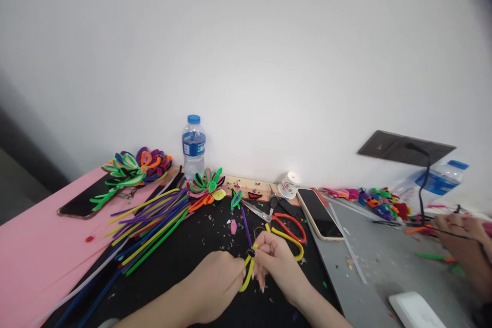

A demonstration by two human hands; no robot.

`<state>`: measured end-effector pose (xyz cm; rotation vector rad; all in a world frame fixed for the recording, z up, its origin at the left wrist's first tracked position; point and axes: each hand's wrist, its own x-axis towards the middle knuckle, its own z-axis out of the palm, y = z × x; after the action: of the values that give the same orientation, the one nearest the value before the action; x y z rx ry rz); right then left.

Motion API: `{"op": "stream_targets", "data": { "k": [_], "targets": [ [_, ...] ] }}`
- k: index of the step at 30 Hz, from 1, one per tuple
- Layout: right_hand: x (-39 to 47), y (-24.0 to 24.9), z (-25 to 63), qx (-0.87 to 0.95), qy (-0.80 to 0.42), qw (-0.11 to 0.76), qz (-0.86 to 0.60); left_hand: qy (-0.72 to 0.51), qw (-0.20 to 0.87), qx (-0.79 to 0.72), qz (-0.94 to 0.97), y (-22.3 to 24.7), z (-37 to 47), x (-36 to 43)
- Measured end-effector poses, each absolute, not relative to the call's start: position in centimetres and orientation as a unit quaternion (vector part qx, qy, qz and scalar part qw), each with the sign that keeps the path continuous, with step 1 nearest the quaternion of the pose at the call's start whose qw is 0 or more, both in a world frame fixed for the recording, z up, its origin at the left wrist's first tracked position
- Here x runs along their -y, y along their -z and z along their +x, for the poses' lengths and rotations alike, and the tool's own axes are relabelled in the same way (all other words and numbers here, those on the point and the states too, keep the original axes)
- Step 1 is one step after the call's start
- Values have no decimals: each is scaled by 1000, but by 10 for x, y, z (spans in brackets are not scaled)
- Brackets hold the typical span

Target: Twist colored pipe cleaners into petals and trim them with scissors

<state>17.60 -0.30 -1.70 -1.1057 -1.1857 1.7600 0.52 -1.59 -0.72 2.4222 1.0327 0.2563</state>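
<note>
A bent yellow pipe cleaner (247, 279) is gripped between my two hands above the black mat. My left hand (226, 279) is closed on one part of it, its fingertips partly hidden behind the knuckles. With thumb and fingers, my right hand (274, 261) pinches the upper end. Just beyond the hands lies a purple pipe cleaner (246, 228). Scissors with red-orange handles (292, 228) rest behind my right hand, and a curved yellow length (299, 251) lies by their handles.
Loose pipe cleaners (154, 230) lie at left, near finished flowers (207, 183) and a water bottle (193, 148). A phone (321, 215), paper cup (289, 185) and white device (415, 310) are to the right. Another person's hand (461, 236) works at far right.
</note>
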Motion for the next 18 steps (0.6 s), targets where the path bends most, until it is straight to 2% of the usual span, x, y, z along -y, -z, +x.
{"op": "stream_targets", "data": {
  "k": [4, 10, 18],
  "targets": [
    [3, 15, 177, 473, -669, 378, -430, -103, 244, -403, 876, 10, 7, 15],
    [2, 10, 180, 392, -673, 471, -413, -191, 292, -428, 834, 3, 5, 11],
    [0, 12, 184, 347, -722, 470, -370, -189, 250, -439, 842, 5, 2, 0]
  ]
}}
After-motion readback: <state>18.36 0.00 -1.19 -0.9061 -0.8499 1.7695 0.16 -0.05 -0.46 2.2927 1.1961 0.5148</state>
